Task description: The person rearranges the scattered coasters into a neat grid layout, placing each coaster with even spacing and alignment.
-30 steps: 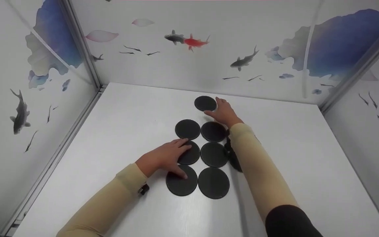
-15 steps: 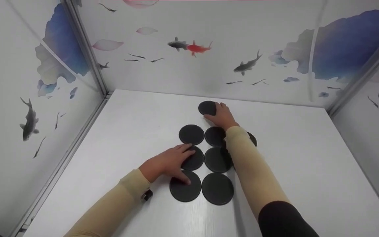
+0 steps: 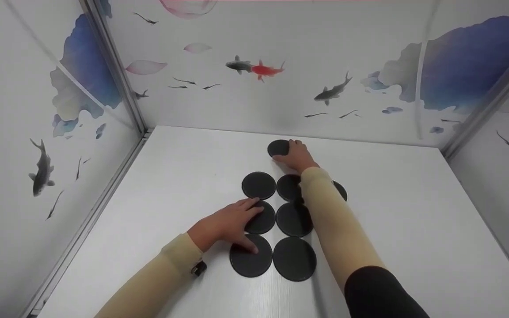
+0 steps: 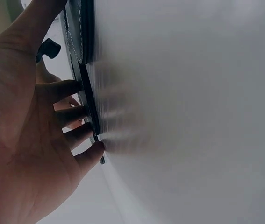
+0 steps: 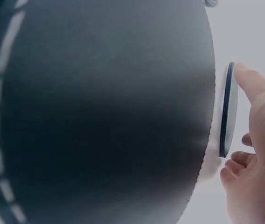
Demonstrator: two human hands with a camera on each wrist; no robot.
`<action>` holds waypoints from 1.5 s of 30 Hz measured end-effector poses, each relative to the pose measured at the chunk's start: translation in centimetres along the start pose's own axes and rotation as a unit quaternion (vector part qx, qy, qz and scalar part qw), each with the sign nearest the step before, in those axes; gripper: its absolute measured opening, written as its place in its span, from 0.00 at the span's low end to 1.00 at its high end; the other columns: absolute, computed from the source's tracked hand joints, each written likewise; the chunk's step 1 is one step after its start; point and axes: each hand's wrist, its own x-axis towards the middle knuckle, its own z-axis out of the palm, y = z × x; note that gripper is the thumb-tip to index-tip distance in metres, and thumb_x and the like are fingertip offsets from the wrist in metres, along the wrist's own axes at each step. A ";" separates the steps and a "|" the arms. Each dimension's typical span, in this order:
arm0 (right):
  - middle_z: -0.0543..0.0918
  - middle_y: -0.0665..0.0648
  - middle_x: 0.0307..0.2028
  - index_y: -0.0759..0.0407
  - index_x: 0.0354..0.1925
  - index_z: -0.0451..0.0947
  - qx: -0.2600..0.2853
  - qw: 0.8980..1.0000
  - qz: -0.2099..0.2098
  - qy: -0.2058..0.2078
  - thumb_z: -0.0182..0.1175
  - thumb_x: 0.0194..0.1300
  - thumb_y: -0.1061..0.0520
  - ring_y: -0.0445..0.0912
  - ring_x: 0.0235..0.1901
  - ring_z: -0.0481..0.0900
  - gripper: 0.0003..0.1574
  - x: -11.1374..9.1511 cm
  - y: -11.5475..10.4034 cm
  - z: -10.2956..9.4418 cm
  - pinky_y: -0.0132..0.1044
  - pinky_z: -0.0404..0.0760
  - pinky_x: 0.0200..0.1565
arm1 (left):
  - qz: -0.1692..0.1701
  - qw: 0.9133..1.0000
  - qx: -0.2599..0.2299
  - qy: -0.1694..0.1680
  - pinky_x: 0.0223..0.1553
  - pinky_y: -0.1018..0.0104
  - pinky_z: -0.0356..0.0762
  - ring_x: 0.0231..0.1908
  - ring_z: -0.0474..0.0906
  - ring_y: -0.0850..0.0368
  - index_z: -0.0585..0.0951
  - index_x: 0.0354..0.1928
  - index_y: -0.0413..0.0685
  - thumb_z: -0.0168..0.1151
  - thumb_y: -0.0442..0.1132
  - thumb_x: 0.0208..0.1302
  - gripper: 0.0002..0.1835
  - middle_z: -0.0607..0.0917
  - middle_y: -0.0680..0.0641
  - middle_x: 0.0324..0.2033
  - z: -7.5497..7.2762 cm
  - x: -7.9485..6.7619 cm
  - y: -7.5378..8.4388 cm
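Several round black coasters lie on the white table, the nearer ones in close rows. In the head view my left hand rests with spread fingers on a middle-row coaster, its thumb on the front left coaster. The left wrist view shows the fingertips on dark coasters with stitched edges. My right hand holds a separate coaster near the table's far edge, thumb at its near side, fingers at its far side. In the right wrist view a coaster fills the foreground.
A front right coaster and a back-row left coaster lie flat. My right forearm covers part of the right-hand coasters. White panels with painted fish enclose the table at the back and sides.
My right hand has moved left over the far coaster, covering more of its right part. My left hand stays in place. The whole view has shifted slightly downward.
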 end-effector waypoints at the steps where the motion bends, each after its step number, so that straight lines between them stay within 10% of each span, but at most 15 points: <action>1: 0.56 0.73 0.85 0.67 0.87 0.51 -0.001 1.000 0.002 -0.001 0.67 0.74 0.28 0.67 0.84 0.54 0.68 0.0 -0.1 -0.1 0.58 0.57 0.83 | 0.000 1.000 0.000 0.000 0.82 0.48 0.60 0.87 0.49 0.46 0.62 0.88 0.55 0.80 0.75 0.54 0.66 0.52 0.47 0.89 0.0 0.0 0.0; 45: 0.77 0.76 0.62 0.80 0.65 0.76 -0.034 0.999 -0.016 0.031 0.78 0.60 0.34 0.68 0.68 0.69 0.58 0.1 -1.1 -0.9 0.56 0.73 0.73 | 0.010 1.000 0.010 0.008 0.81 0.46 0.62 0.86 0.52 0.45 0.63 0.88 0.52 0.81 0.75 0.53 0.66 0.55 0.45 0.88 -0.1 0.1 -0.1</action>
